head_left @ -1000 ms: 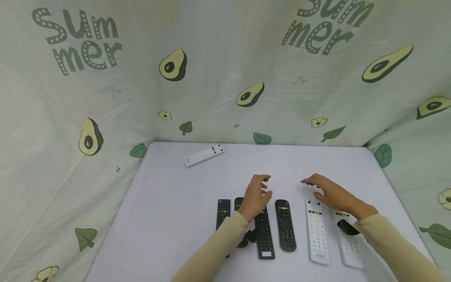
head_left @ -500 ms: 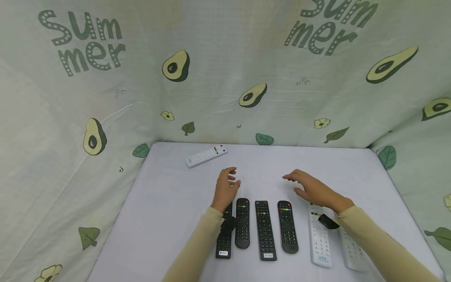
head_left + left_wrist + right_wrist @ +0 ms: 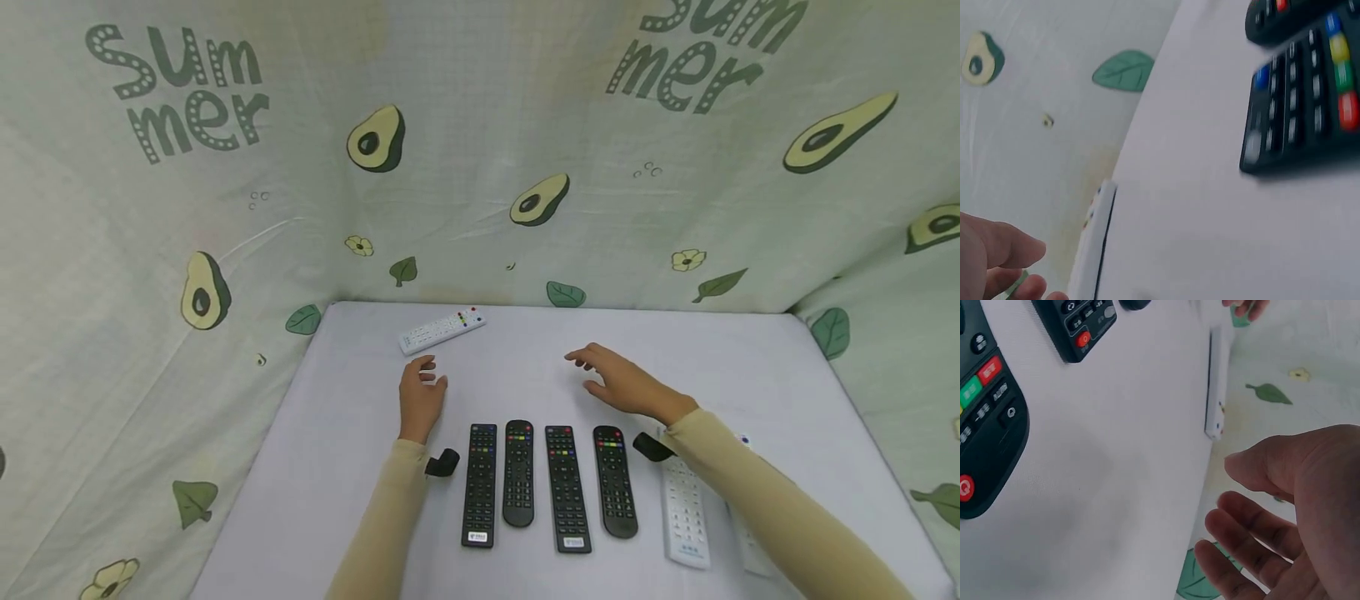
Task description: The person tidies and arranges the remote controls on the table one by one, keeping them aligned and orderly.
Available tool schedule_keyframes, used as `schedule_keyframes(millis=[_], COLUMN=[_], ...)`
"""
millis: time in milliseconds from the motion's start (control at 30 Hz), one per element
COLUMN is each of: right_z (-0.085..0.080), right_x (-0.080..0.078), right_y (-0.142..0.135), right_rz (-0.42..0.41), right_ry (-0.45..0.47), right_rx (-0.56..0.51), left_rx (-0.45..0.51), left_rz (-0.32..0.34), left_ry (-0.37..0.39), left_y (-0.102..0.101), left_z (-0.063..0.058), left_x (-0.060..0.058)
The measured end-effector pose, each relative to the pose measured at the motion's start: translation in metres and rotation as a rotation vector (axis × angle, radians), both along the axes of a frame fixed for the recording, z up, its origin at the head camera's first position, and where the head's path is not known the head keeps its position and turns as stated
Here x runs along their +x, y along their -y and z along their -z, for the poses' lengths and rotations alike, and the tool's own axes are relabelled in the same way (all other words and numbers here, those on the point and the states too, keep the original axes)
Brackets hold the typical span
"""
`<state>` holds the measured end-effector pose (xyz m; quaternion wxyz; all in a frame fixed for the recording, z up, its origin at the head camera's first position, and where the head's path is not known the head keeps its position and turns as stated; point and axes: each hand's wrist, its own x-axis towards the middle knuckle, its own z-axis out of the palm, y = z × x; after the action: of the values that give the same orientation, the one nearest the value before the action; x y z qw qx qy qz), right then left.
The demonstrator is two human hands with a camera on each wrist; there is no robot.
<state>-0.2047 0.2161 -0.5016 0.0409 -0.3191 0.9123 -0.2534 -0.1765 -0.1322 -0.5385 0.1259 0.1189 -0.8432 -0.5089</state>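
Observation:
My left hand (image 3: 422,400) hovers just in front of a white remote control (image 3: 442,330) that lies slanted near the table's back edge. Its fingers are loosely bent and hold nothing. Over the middle of the table is my right hand (image 3: 622,383), relaxed and empty, behind a black remote with rounded ends (image 3: 615,487). To the left of that one lie a straight-edged black remote (image 3: 567,492), a rounded black remote (image 3: 518,475) and another straight-edged black remote (image 3: 480,487). A white remote (image 3: 686,517) lies partly under my right forearm, and a second white remote (image 3: 752,550) is mostly hidden by the sleeve.
The remotes lie on a white table (image 3: 300,500). A pale curtain (image 3: 450,125) printed with avocados and leaves hangs behind the table and along its sides. A small black device sits at each wrist.
Both hands have swept left across the table, the left one from above the black remotes to near the slanted white remote. All the remotes have stayed in place.

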Motion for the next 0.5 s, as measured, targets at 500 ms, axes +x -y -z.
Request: schedule_keyframes(millis=[500], right_z=[0.017], right_x=[-0.037], right_y=[0.053], right_rz=[0.078], right_ry=[0.222], right_rx=[-0.209], left_rx=[-0.022], left_rz=[-0.13], left_ry=[0.066], left_y=[0.057], left_z=[0.009], left_x=[-0.01])
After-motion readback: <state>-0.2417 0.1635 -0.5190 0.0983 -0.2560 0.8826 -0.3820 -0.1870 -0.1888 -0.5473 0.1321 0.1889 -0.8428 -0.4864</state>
